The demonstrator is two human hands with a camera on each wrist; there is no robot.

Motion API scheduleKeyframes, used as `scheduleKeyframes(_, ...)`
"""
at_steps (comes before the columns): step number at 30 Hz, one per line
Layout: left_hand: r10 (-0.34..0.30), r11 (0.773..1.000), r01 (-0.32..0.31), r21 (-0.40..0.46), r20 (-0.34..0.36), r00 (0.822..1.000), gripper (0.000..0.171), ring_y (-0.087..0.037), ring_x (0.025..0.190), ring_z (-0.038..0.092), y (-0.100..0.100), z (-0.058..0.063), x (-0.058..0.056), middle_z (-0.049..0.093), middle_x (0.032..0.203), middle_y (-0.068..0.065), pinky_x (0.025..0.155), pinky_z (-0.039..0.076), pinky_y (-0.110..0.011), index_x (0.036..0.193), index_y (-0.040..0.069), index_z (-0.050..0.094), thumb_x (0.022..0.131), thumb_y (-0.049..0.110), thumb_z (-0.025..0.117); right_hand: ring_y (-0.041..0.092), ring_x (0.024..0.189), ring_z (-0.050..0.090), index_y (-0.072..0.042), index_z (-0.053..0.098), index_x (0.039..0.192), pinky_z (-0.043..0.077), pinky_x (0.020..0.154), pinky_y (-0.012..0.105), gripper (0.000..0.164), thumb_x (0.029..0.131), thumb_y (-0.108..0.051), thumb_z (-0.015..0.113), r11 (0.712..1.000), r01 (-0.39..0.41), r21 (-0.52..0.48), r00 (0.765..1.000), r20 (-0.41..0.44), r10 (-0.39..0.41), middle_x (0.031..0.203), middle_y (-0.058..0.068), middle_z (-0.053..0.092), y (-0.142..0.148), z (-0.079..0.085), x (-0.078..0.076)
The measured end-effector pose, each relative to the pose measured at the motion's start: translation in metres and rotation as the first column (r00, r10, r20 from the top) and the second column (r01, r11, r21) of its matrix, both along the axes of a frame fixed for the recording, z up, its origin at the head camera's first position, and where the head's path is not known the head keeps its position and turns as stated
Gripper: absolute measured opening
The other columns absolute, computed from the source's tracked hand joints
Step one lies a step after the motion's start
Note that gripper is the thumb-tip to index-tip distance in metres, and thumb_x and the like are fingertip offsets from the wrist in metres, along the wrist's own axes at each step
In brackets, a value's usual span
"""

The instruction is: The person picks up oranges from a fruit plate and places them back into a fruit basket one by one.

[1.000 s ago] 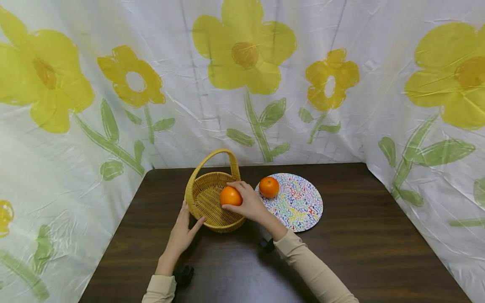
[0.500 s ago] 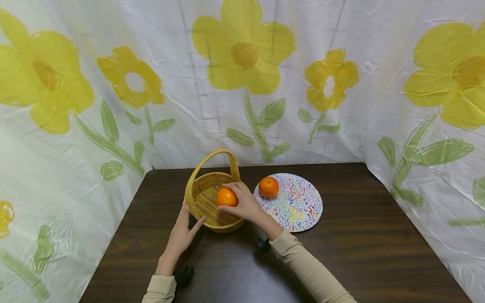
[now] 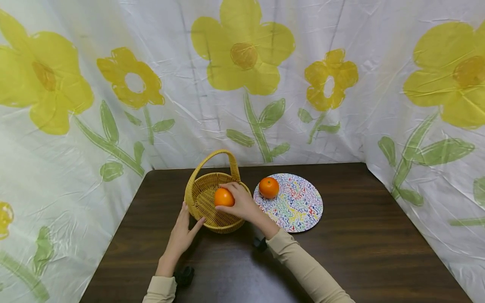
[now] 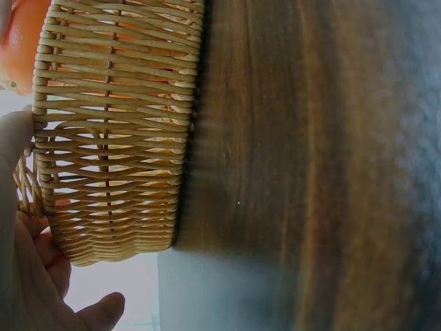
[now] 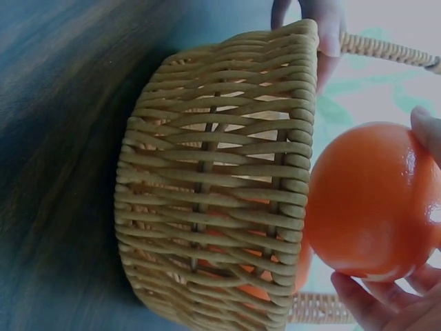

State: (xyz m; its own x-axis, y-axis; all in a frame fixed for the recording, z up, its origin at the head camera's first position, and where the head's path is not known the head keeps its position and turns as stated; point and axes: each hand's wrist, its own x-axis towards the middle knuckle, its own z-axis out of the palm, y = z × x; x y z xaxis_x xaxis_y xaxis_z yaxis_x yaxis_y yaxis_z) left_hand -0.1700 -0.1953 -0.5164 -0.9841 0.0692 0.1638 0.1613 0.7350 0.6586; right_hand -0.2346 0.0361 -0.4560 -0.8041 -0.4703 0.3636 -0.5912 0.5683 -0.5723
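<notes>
My right hand (image 3: 242,203) holds an orange (image 3: 224,197) between thumb and fingers, over the inside of a yellow wicker basket (image 3: 200,182). In the right wrist view the held orange (image 5: 372,200) is beside the basket's rim, and more orange shows through the weave. My left hand (image 3: 182,233) lies along the basket's near left side, thumb and fingers spread and fairly straight, touching it by the handle's base. The left wrist view shows its fingers (image 4: 48,265) against the wicker wall (image 4: 117,152). Another orange (image 3: 269,187) rests on a round patterned plate (image 3: 299,206).
The plate stands just right of the basket on a dark wooden table (image 3: 360,235). The basket's tall handle (image 3: 221,152) arches over its opening. A white curtain with yellow flowers (image 3: 244,54) hangs behind and along both sides of the table.
My right hand has shifted slightly left with the orange, farther over the basket. The left hand, basket and the orange on the plate have stayed in place.
</notes>
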Motion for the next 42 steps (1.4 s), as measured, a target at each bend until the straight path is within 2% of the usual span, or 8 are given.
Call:
scheduleKeyframes(12, 0.003, 1.0, -0.003, 0.006, -0.027, 1.0, 0.08, -0.035, 0.141, 0.011, 0.0, -0.001, 0.0, 0.002, 0.156, -0.014, 0.103, 0.022, -0.063, 0.15, 0.026, 0.005, 0.091, 0.048, 0.053, 0.02, 0.105, 0.053, -0.014, 0.051, 0.132, 0.05, 0.083, 0.035, 0.067, 0.076, -0.045, 0.073, 1.0, -0.011, 0.01, 1.0, -0.002, 0.011, 0.123, 0.005, 0.052, -0.006, 0.001, 0.001)
scheduleKeyframes(20, 0.006, 1.0, -0.005, 0.009, -0.024, 1.0, 0.079, -0.036, 0.141, 0.011, 0.0, 0.0, -0.001, 0.001, 0.156, -0.012, 0.103, 0.023, -0.064, 0.15, 0.027, 0.005, 0.091, 0.05, 0.052, 0.019, 0.105, 0.053, -0.014, 0.05, 0.132, 0.05, 0.084, 0.033, 0.069, 0.075, -0.044, 0.074, 1.0, -0.017, 0.013, 1.0, -0.006, 0.017, 0.123, 0.005, 0.052, -0.011, -0.002, -0.002)
scheduleKeyframes(30, 0.008, 1.0, -0.008, 0.008, -0.002, 1.0, 0.08, -0.036, 0.141, 0.01, 0.001, 0.0, -0.001, -0.003, 0.156, -0.008, 0.103, 0.022, -0.064, 0.15, 0.027, 0.003, 0.091, 0.051, 0.051, 0.019, 0.107, 0.052, -0.016, 0.049, 0.133, 0.05, 0.083, 0.034, 0.069, 0.076, -0.049, 0.071, 1.0, -0.027, 0.016, 0.999, 0.041, 0.026, 0.125, 0.004, 0.05, -0.016, -0.003, -0.003)
scheduleKeyframes(42, 0.014, 1.0, -0.014, -0.002, -0.007, 1.0, 0.081, -0.037, 0.141, 0.011, 0.001, 0.001, 0.0, -0.002, 0.156, -0.009, 0.102, 0.023, -0.065, 0.151, 0.025, 0.004, 0.09, 0.052, 0.05, 0.02, 0.113, 0.05, -0.016, 0.05, 0.132, 0.05, 0.085, 0.035, 0.069, 0.076, -0.049, 0.071, 0.997, -0.041, 0.063, 0.999, 0.001, 0.041, 0.125, 0.004, 0.051, -0.026, -0.007, -0.004)
